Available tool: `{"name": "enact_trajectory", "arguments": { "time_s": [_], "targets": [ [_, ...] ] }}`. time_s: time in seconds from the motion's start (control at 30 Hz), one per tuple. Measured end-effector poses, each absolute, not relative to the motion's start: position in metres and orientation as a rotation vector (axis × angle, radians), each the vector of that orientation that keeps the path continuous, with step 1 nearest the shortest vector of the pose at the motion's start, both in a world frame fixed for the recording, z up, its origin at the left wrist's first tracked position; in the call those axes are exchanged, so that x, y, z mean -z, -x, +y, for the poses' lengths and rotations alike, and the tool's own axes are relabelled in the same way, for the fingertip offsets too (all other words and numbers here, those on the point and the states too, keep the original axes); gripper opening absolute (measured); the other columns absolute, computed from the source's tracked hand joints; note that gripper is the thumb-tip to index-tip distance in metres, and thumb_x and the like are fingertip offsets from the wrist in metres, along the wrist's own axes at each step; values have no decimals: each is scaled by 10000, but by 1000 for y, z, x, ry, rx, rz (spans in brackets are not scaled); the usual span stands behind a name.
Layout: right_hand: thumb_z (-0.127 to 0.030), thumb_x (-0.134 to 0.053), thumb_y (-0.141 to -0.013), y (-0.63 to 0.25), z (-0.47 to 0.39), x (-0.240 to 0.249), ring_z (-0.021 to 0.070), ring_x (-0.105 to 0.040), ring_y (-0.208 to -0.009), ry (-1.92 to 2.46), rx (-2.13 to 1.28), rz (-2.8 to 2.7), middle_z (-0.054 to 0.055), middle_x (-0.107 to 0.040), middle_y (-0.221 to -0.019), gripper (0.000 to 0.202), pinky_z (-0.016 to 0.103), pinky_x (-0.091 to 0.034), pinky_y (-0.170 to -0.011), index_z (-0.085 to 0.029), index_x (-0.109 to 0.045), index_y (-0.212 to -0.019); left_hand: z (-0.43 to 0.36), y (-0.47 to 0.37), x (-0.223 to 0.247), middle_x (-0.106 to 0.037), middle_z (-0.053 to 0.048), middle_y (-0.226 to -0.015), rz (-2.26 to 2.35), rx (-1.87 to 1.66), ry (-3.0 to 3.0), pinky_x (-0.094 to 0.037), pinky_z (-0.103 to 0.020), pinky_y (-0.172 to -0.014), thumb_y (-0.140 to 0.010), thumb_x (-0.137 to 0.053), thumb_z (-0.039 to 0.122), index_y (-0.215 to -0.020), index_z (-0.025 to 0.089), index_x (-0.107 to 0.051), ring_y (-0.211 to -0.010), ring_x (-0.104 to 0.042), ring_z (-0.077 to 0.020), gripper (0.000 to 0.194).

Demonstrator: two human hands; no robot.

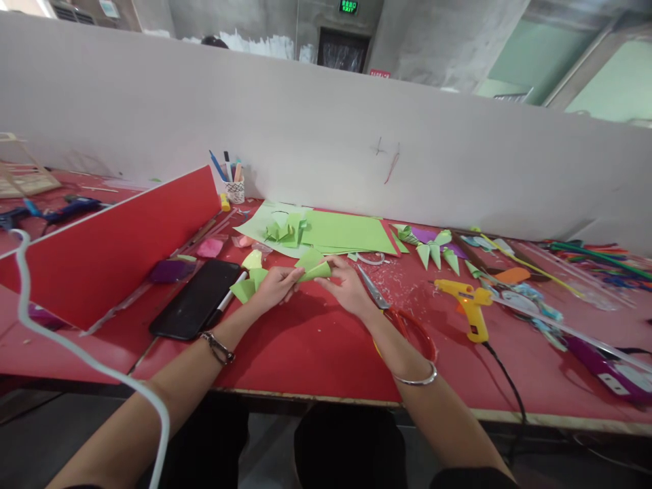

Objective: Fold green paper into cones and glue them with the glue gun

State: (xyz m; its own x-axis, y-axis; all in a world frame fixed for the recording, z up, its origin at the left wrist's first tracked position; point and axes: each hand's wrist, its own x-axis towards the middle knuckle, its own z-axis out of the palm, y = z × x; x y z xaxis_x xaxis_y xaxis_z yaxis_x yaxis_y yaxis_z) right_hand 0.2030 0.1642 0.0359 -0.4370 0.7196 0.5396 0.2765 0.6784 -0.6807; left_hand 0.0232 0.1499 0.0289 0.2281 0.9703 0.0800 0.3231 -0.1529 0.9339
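Note:
A piece of green paper (316, 271), curled into a roll or cone, is held over the red table between both hands. My left hand (278, 288) pinches its left end. My right hand (347, 285) has its fingers closed on the right end. Beside the left hand lie loose green paper pieces (244, 291). A pair of scissors (377, 292) with red handles rests by my right wrist, its handles partly hidden under the forearm. Behind the hands, green paper sheets (346, 232) are stacked near the partition.
A yellow glue gun (471, 305) with a glue stick lies at the right. Finished green paper cones (435, 251) sit at the back right. To the left are a black phone (196, 299), a red board (127, 251) standing on edge, and a pen cup (235, 190). A white cable (76, 346) crosses the left foreground.

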Motion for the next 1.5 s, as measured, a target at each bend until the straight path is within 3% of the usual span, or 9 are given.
{"name": "enact_trajectory", "arguments": {
  "time_s": [0.33, 1.07, 1.33, 1.5],
  "targets": [
    [-344, -563, -786, -203, 165, -35, 174, -532, -897, 774, -649, -1995, 40, -561, -923, 170, 325, -431, -810, -214, -673, -783, 149, -23, -32, -349, 65, -292, 1272, -1048, -1683, -224, -162, -320, -809, -387, 518, -456, 171, -354, -256, -307, -42, 496],
    [-296, -581, -770, -203, 165, -36, 157, -520, -883, 795, -670, -1963, 40, -545, -905, 131, 283, -415, -787, -185, -649, -759, 151, -23, -29, -357, 69, -275, 1307, -1110, -1697, -225, -163, -315, -803, -412, 469, -440, 171, -365, -238, -320, -46, 473],
    [-371, -525, -774, -202, 170, -32, 125, -481, -682, 886, -829, -1834, 13, -501, -737, 279, 239, -385, -619, -168, -517, -583, 153, -18, -23, -403, 50, -316, 1288, -1024, -1771, -268, -171, -360, -840, -298, 522, -506, 159, -447, -282, -365, -61, 515],
    [-427, -480, -774, -201, 175, -22, 103, -403, -575, 1004, -892, -1873, -35, -414, -592, 297, 227, -333, -560, -176, -471, -615, 147, -16, -24, -509, 2, -393, 1253, -877, -1896, -338, -197, -452, -847, -298, 508, -494, 143, -515, -368, -456, -85, 553]
  ]
}}
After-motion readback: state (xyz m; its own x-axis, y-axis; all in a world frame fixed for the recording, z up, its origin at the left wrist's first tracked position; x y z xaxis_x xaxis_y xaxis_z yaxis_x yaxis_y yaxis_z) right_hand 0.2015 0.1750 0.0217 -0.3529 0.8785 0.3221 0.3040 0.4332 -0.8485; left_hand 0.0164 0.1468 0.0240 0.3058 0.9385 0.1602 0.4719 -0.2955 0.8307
